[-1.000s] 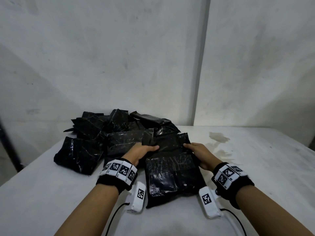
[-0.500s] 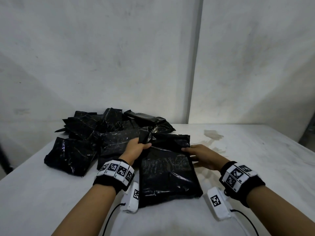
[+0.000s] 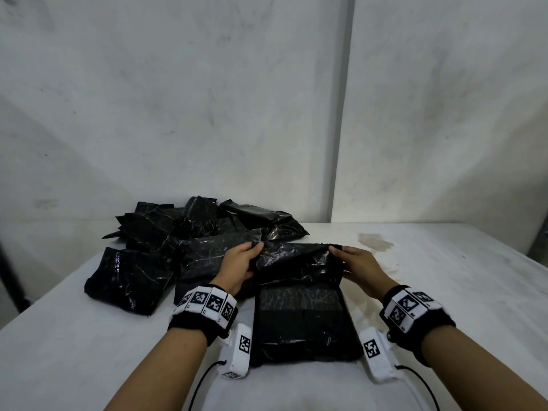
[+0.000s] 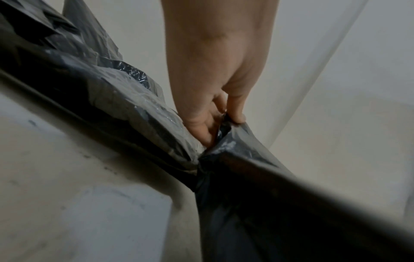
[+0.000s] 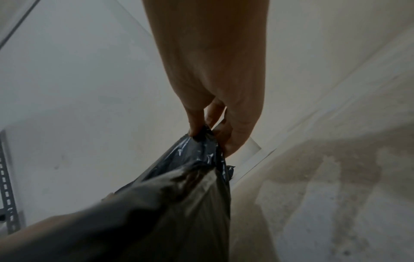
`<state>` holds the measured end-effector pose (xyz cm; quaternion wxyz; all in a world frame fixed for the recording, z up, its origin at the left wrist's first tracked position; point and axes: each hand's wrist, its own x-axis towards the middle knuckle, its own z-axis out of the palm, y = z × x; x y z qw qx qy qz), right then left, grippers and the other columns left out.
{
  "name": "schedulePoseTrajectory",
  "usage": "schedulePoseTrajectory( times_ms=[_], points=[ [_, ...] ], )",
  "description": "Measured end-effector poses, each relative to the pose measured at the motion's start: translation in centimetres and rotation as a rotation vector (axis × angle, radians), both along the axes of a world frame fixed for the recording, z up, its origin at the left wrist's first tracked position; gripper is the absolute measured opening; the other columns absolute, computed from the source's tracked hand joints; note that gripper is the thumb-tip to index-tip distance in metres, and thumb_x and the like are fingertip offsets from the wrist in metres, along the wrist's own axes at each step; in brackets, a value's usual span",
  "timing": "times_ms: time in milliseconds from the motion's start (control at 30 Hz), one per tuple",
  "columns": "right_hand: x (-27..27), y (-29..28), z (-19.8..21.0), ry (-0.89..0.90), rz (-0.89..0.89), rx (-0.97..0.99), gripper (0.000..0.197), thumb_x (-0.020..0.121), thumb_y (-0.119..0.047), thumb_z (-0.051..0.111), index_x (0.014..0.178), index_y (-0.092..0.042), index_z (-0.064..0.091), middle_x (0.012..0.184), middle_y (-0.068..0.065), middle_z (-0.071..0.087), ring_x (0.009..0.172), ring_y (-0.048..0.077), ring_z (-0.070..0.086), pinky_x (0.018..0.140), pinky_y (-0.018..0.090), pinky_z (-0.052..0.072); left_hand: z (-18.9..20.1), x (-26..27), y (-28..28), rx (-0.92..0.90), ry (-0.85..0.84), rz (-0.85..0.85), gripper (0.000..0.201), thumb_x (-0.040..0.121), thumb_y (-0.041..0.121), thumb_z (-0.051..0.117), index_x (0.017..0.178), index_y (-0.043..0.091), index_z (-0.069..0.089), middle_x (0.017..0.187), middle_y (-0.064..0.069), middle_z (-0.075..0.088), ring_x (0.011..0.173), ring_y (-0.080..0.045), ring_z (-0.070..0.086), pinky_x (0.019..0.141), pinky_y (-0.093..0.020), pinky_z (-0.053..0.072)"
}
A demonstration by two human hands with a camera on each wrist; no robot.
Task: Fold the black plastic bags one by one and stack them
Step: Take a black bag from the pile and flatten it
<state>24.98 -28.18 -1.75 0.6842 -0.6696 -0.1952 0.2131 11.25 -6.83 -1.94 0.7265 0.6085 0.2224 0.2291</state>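
A black plastic bag (image 3: 299,315) lies on the white table (image 3: 89,351) in front of me, its far end lifted and curling back towards me. My left hand (image 3: 237,268) pinches the far left corner of that bag (image 4: 226,138) between thumb and fingers. My right hand (image 3: 358,265) pinches the far right corner (image 5: 201,148) the same way. Behind and to the left sits a heap of black bags (image 3: 184,232).
One flat black bag (image 3: 127,280) lies at the left of the heap. A brownish stain (image 3: 375,241) marks the table to the right of my hands. A grey wall (image 3: 267,99) rises right behind the table. A perforated metal strut (image 5: 6,195) stands at the left.
Both hands went from resting on the bag's far edge to pinching its corners, and they have lifted that far end up off the table and towards me.
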Motion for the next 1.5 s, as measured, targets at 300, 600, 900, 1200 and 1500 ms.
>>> schedulePoseTrajectory(
  times_ms=[300,600,900,1200,1500],
  points=[
    [0.8,-0.2,0.0,0.072,-0.097,-0.088,0.020,0.085,-0.028,0.073,0.093,-0.009,0.071,0.090,0.001,0.070,0.077,0.015,0.058,0.064,0.025,0.046,-0.4,0.3,0.4,-0.021,-0.042,0.106,0.010,0.090,0.010,0.063,0.095,0.005,0.069,0.084,-0.005,0.069,0.074,-0.015,0.064,0.056,-0.018,0.053],
    [1.1,0.1,0.6,0.275,-0.112,0.106,0.004,0.088,-0.004,0.064,0.085,-0.005,0.064,0.063,-0.003,0.067,0.051,0.003,0.064,0.045,0.013,0.049,-0.2,0.0,0.2,0.076,0.001,0.126,0.019,0.090,0.013,0.063,0.102,-0.001,0.069,0.039,0.013,0.050,0.033,0.002,0.040,0.036,-0.009,0.029],
    [0.5,0.0,0.5,0.324,-0.049,0.276,0.010,0.095,0.002,0.053,0.099,0.007,0.061,0.096,0.013,0.066,0.072,0.018,0.073,0.062,0.021,0.059,-0.3,0.0,0.5,-0.105,0.010,0.046,0.029,0.093,0.019,0.060,0.117,0.003,0.062,0.075,0.001,0.059,0.039,-0.001,0.046,0.037,-0.013,0.039],
    [-0.2,0.4,0.7,0.342,0.062,0.282,0.022,0.103,-0.006,0.038,0.082,-0.009,0.042,0.098,0.018,0.058,0.090,0.031,0.067,0.063,0.028,0.061,0.3,-0.5,0.2,-0.292,-0.093,-0.117,0.016,0.098,0.008,0.048,0.095,0.000,0.062,0.077,-0.006,0.072,0.062,-0.013,0.070,0.055,-0.017,0.056],
    [-0.1,0.2,0.3,0.293,0.131,0.125,0.022,0.105,-0.013,0.038,0.083,-0.010,0.040,0.124,0.019,0.053,0.098,0.037,0.066,0.078,0.042,0.059,0.8,-1.1,0.1,-0.269,-0.020,-0.230,0.017,0.099,0.009,0.045,0.097,-0.001,0.058,0.100,-0.017,0.065,0.081,-0.027,0.071,0.071,-0.029,0.059]
  ],
)
